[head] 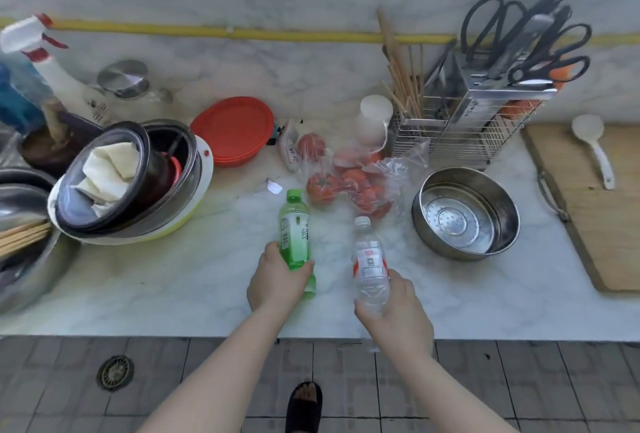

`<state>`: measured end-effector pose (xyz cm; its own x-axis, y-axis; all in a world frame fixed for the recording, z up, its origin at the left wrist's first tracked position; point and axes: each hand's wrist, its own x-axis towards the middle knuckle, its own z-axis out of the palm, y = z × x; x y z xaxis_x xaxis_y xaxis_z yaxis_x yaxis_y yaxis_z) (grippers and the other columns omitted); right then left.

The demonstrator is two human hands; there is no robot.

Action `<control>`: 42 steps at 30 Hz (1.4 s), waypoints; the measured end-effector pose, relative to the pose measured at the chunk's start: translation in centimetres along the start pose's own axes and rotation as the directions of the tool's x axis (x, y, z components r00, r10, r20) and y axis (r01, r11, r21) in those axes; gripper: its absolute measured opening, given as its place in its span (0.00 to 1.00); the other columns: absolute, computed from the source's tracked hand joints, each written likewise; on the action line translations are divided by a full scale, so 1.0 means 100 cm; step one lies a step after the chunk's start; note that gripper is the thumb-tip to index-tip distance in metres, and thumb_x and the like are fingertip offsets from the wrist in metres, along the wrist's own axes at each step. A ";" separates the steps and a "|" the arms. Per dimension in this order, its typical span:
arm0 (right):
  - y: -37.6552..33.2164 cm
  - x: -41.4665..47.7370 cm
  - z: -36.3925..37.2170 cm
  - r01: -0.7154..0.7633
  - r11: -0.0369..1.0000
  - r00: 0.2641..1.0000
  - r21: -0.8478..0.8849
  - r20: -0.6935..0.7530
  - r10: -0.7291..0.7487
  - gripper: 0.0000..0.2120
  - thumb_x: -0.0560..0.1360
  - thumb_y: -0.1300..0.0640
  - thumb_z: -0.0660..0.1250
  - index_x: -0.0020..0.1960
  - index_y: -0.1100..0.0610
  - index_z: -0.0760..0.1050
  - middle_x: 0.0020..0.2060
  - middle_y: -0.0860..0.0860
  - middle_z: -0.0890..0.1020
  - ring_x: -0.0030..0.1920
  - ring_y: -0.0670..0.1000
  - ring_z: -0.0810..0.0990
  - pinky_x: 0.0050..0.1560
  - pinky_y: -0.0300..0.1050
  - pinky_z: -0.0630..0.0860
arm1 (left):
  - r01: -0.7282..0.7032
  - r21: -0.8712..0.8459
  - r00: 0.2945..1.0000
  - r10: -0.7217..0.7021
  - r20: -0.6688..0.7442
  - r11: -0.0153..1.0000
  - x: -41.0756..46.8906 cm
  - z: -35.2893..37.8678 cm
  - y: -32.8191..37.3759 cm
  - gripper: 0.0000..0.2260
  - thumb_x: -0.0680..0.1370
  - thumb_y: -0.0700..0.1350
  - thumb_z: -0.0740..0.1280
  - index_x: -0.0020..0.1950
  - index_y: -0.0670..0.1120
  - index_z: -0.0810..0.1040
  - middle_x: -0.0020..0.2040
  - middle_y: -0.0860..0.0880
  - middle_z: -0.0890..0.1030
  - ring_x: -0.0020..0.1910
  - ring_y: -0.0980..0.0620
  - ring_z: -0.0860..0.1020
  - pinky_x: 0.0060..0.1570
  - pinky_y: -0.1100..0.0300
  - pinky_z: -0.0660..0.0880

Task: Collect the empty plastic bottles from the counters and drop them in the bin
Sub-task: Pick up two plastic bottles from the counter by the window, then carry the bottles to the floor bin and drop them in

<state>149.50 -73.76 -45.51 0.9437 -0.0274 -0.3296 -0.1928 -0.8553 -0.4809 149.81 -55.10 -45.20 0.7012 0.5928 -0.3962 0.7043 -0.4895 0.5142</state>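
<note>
A green plastic bottle [294, 224] with a green cap and white label is upright over the marble counter [173, 276], and my left hand [277, 282] is wrapped around its lower half. Beside it to the right, a clear plastic bottle [369, 256] with a white cap and red-and-white label is held near its base by my right hand [398, 314]. Both bottles look empty. No bin is in view.
A bag of tomatoes [349, 183] lies just behind the bottles. A steel bowl [465, 212] sits to the right, then a wooden cutting board [595, 210]. Stacked pots and bowls [131, 179] crowd the left. A utensil rack [485, 120] with scissors stands at the back.
</note>
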 end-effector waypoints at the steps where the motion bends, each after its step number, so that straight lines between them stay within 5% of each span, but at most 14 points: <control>1: 0.000 -0.002 -0.003 0.006 1.000 1.000 0.006 -0.003 -0.006 0.32 0.66 0.41 0.67 0.67 0.48 0.63 0.59 0.48 0.73 0.56 0.52 0.75 0.43 0.48 0.74 | -0.001 -0.009 1.000 0.000 -0.014 1.000 -0.004 -0.004 -0.002 0.27 0.70 0.58 0.69 0.64 0.47 0.66 0.60 0.48 0.77 0.53 0.44 0.77 0.47 0.52 0.75; 9: -0.014 -0.030 -0.034 0.150 0.988 0.988 0.032 -0.048 -0.148 0.32 0.67 0.42 0.67 0.68 0.48 0.62 0.61 0.47 0.72 0.58 0.51 0.73 0.42 0.47 0.69 | -0.011 -0.116 0.988 -0.007 -0.156 0.993 -0.059 -0.047 -0.029 0.28 0.70 0.60 0.69 0.65 0.50 0.66 0.61 0.51 0.76 0.54 0.46 0.77 0.46 0.53 0.75; 16: -0.076 -0.078 -0.037 0.404 0.909 0.915 0.101 -0.046 -0.401 0.31 0.68 0.42 0.68 0.67 0.47 0.63 0.60 0.46 0.73 0.55 0.50 0.74 0.40 0.46 0.70 | -0.019 -0.222 0.910 -0.075 -0.407 0.975 -0.128 -0.113 -0.081 0.27 0.69 0.57 0.71 0.63 0.49 0.68 0.59 0.49 0.77 0.53 0.46 0.77 0.43 0.55 0.73; 28: -0.242 -0.233 0.047 0.769 0.607 0.613 0.201 0.035 -0.789 0.32 0.68 0.40 0.68 0.68 0.46 0.62 0.62 0.45 0.71 0.58 0.48 0.75 0.44 0.48 0.76 | 0.073 -0.365 0.638 -0.325 -0.699 0.928 -0.215 -0.257 -0.245 0.28 0.70 0.56 0.72 0.65 0.48 0.67 0.59 0.48 0.76 0.52 0.45 0.77 0.39 0.57 0.69; 42: -0.422 -0.502 0.257 0.864 0.382 0.310 0.328 0.252 -0.917 0.31 0.68 0.41 0.69 0.66 0.47 0.63 0.59 0.45 0.72 0.54 0.48 0.75 0.43 0.46 0.72 | 0.298 -0.483 0.306 -0.562 -0.769 0.823 -0.332 -0.418 -0.557 0.27 0.68 0.58 0.71 0.63 0.53 0.68 0.58 0.52 0.78 0.55 0.48 0.76 0.43 0.55 0.71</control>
<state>103.39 -23.05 -29.57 0.4015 0.9061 0.1336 0.6530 -0.1809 -0.7355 82.67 -20.80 -28.90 -0.2658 0.9481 0.1745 0.7351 0.0823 0.6729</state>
